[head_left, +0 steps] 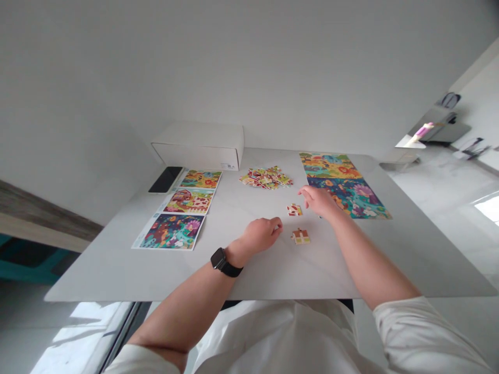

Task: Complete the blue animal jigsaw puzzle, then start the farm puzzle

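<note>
On the white table, 2 small clusters of jigsaw pieces lie between my hands. My half-open right hand holds nothing and sits just right of the far cluster. My loosely curled left hand, also empty, lies just left of the near cluster, its long axis running left to right.

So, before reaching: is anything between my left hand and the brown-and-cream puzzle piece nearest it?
Nothing visible. The left hand and the puzzle piece sit apart with only white tabletop between them; the other loose piece lies beyond that line, nearer the right hand.
</note>
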Action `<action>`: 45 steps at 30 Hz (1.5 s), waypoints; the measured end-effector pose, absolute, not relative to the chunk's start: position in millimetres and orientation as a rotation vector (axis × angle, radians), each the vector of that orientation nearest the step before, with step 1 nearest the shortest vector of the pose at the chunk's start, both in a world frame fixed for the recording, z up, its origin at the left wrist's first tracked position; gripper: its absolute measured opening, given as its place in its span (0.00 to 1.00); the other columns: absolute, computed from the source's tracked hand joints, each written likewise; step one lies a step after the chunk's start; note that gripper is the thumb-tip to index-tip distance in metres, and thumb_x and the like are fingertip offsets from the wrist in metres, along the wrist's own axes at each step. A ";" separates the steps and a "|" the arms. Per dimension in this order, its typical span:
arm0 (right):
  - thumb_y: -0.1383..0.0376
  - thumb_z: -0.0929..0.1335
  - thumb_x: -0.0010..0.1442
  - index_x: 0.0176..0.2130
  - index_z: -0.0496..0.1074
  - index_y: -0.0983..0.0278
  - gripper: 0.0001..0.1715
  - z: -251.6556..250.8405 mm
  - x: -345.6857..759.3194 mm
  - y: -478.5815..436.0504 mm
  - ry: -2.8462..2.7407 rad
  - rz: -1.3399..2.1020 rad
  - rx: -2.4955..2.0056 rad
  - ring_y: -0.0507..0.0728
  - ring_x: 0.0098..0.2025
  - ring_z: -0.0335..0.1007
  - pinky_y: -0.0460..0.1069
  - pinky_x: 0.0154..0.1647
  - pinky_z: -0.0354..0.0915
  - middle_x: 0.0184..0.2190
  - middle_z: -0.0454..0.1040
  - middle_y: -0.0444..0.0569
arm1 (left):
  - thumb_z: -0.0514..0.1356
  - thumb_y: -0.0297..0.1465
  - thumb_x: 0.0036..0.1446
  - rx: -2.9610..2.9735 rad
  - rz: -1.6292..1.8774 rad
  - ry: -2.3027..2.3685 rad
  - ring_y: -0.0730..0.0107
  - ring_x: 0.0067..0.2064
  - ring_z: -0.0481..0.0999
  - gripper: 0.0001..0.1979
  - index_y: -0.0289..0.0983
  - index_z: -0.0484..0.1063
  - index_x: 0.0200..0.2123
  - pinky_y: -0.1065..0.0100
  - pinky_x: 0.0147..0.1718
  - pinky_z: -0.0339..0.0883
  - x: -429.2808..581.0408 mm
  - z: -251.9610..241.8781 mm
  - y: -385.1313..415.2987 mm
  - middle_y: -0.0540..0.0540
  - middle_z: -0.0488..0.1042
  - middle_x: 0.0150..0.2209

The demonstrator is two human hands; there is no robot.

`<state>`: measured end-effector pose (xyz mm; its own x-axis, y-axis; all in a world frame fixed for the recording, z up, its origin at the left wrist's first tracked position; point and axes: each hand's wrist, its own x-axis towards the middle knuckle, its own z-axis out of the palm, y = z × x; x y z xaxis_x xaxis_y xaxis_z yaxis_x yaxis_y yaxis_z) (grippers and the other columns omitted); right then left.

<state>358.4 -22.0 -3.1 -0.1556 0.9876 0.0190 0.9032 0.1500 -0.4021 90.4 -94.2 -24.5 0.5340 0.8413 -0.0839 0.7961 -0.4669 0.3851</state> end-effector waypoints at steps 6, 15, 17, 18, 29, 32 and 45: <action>0.69 0.68 0.71 0.63 0.74 0.59 0.23 -14.0 360.3 20.9 -2.167 0.336 -1.780 0.59 0.52 0.82 0.51 0.56 0.71 0.51 0.86 0.54 | 0.55 0.37 0.73 2.319 0.221 1.360 0.57 0.38 0.83 0.15 0.43 0.80 0.53 0.65 0.35 0.64 90.0 -25.1 -91.7 0.43 0.83 0.35; 0.62 0.71 0.71 0.61 0.78 0.62 0.20 -18.3 336.8 78.9 -2.219 0.274 -1.876 0.62 0.59 0.80 0.53 0.63 0.70 0.59 0.82 0.58 | 0.39 0.55 0.77 1.912 0.845 1.092 0.67 0.31 0.73 0.37 0.38 0.79 0.37 0.66 0.37 0.64 76.9 -28.4 -83.3 0.48 0.73 0.26; 0.62 0.71 0.72 0.60 0.78 0.61 0.20 -19.3 328.7 91.1 -2.211 0.255 -1.880 0.62 0.60 0.79 0.54 0.63 0.70 0.60 0.81 0.58 | 0.37 0.58 0.76 1.759 0.954 1.092 0.68 0.28 0.69 0.40 0.38 0.79 0.34 0.65 0.36 0.64 75.5 -31.8 -79.0 0.50 0.67 0.22; 0.61 0.71 0.72 0.60 0.79 0.61 0.19 -19.7 324.3 97.1 -2.207 0.247 -1.882 0.63 0.60 0.79 0.54 0.63 0.70 0.60 0.81 0.58 | 0.36 0.59 0.75 1.695 0.983 1.100 0.68 0.27 0.68 0.42 0.37 0.78 0.33 0.65 0.35 0.64 75.5 -33.5 -76.2 0.51 0.65 0.21; 0.63 0.69 0.74 0.56 0.83 0.61 0.17 -24.2 282.3 157.9 -2.235 0.211 -1.904 0.63 0.61 0.78 0.53 0.64 0.68 0.59 0.83 0.58 | 0.51 0.65 0.66 1.142 1.116 1.045 0.76 0.19 0.59 0.35 0.38 0.73 0.34 0.71 0.18 0.49 59.1 -33.7 -32.4 0.53 0.65 0.22; 0.65 0.68 0.74 0.58 0.83 0.62 0.19 -24.7 277.9 174.2 -2.232 0.211 -1.919 0.64 0.63 0.77 0.55 0.65 0.68 0.61 0.81 0.60 | 0.55 0.62 0.64 1.016 1.222 1.035 0.76 0.21 0.62 0.31 0.38 0.72 0.36 0.72 0.17 0.50 39.5 -27.6 -19.3 0.52 0.67 0.27; 0.77 0.78 0.51 0.45 0.87 0.59 0.22 -18.2 285.8 216.6 -2.330 0.368 -2.019 0.65 0.53 0.82 0.52 0.57 0.72 0.48 0.87 0.54 | 0.53 0.50 0.70 1.117 1.771 1.381 0.62 0.55 0.78 0.18 0.43 0.73 0.45 0.64 0.53 0.74 -16.5 -37.6 15.1 0.43 0.78 0.52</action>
<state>285.8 216.6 -18.2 -0.1541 0.9799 -0.1265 0.9712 0.1267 -0.2019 -16.5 15.1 -37.6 -0.4478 0.8608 0.2418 0.0251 -0.2583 0.9657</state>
